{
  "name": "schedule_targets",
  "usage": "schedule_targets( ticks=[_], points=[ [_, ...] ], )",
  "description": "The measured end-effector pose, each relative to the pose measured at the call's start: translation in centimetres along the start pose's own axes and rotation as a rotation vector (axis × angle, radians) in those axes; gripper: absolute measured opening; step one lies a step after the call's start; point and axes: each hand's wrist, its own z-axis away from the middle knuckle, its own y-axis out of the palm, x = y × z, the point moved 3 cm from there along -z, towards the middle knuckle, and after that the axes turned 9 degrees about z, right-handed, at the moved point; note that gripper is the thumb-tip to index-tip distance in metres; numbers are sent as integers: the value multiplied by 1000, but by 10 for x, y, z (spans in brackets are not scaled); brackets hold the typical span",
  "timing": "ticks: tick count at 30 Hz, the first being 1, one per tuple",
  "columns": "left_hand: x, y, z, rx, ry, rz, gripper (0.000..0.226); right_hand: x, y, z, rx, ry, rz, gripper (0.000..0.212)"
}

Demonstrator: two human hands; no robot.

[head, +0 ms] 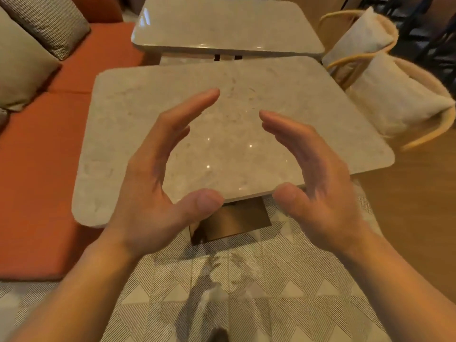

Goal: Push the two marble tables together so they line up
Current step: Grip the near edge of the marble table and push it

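While your left hand (150, 183) and right hand (318, 183) hover wide open, empty, the near table (123, 134) sits skewed, long axis left-right, gapped from the far table (222, 25).

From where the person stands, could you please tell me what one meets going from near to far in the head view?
Patterned rug → hands → near marble table → far marble table.
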Motion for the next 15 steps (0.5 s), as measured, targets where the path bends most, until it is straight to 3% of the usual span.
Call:
schedule_targets(
  ticks=[6, 12, 15],
  points=[
    [109, 20, 25, -50, -146, -128, 96, -95, 49, -7, 15, 41, 113, 73],
    [180, 13, 57, -68, -236, -196, 100, -172, 90, 5, 113, 66, 216, 91],
    [204, 2, 66, 145, -334, -754, 111, -196, 103, 3, 249, -4, 486, 98]
  ],
)
